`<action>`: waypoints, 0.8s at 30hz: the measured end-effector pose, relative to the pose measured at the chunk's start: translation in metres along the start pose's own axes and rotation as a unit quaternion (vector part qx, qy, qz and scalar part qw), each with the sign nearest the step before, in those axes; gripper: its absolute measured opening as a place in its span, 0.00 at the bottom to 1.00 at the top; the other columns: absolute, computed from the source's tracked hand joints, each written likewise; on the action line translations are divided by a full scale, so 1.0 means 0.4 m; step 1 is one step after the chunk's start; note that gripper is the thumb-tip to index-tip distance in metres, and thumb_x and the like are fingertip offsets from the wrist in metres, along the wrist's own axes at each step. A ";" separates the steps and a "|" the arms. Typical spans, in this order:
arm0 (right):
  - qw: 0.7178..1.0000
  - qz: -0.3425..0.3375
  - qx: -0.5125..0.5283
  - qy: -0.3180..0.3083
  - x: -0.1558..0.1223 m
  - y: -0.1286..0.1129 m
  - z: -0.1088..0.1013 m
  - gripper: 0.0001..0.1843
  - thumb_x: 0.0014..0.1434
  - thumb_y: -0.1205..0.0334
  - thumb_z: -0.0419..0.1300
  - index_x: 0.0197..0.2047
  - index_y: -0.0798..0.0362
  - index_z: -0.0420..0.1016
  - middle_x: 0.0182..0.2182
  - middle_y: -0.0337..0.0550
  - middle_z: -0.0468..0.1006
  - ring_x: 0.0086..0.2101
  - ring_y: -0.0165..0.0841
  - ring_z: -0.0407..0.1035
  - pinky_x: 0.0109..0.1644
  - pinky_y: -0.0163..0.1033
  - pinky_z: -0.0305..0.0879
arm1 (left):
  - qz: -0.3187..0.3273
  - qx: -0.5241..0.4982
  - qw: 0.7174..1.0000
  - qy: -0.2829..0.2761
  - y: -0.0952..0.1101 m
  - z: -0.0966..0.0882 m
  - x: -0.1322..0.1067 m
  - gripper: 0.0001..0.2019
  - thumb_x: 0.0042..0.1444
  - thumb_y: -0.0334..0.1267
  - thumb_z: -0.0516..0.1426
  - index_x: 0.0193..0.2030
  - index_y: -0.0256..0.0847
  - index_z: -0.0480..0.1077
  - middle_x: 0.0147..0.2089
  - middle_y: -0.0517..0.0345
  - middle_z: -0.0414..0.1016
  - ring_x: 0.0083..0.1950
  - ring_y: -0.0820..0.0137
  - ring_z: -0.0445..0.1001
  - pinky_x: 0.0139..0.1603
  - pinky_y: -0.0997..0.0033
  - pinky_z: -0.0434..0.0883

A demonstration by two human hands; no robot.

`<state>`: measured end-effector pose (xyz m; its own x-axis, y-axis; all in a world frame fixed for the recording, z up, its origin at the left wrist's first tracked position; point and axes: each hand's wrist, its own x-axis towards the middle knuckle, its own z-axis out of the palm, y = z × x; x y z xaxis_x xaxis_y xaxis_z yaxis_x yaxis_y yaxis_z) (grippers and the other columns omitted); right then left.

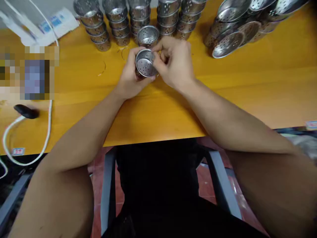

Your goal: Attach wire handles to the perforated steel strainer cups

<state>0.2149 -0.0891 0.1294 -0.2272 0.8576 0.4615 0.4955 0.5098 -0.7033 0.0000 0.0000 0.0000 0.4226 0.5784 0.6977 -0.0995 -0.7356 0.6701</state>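
Observation:
My left hand (133, 74) is wrapped round a small perforated metal cup (145, 63), its mouth tilted up toward me. At the cup's right rim, the fingers of my right hand (173, 61) are pinched together. Whatever lies between those fingertips, if anything, is hidden or too small to make out. Just behind the held cup stands another perforated cup (148, 34), close to my right fingers.
Several stacks of perforated cups (119, 24) line the back of the wooden table (242, 96). Larger perforated metal vessels (228, 44) lie at the back right. On the left are a white packet (58, 24), a black object (26, 111) and a white cable (49, 122).

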 end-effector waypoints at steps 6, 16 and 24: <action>1.000 0.008 -0.003 0.018 0.006 0.017 0.004 0.15 0.72 0.53 0.73 0.36 0.37 0.71 0.26 0.39 0.67 0.28 0.46 0.61 0.38 0.49 0.51 | -0.020 0.004 1.000 -0.016 0.006 -0.002 -0.006 0.51 0.60 0.59 0.78 0.85 0.70 0.59 0.78 0.57 0.78 0.73 0.46 0.82 0.67 0.45 0.87; 0.996 -0.010 0.085 0.033 0.012 0.043 0.042 0.10 0.69 0.44 0.74 0.40 0.33 0.79 0.27 0.38 0.72 0.26 0.46 0.62 0.31 0.51 0.54 | 0.075 0.013 0.997 0.015 0.020 0.010 0.012 0.50 0.56 0.58 0.84 0.80 0.66 0.67 0.69 0.58 0.85 0.64 0.50 0.88 0.66 0.52 0.87; 0.960 -0.046 0.213 -0.175 0.023 0.051 -0.057 0.32 0.68 0.23 0.83 0.45 0.44 0.89 0.33 0.40 0.83 0.27 0.34 0.68 0.32 0.44 0.62 | -0.072 -0.115 0.991 0.009 0.055 -0.003 -0.007 0.37 0.57 0.67 0.81 0.68 0.59 0.81 0.57 0.55 0.86 0.52 0.54 0.89 0.45 0.55 0.93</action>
<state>0.2419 -0.0725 0.1315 -0.5588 0.7400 0.3744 0.0884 0.5020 -0.8603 -0.0044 -0.0174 0.0133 0.4306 0.6796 0.5939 -0.2426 -0.5467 0.8014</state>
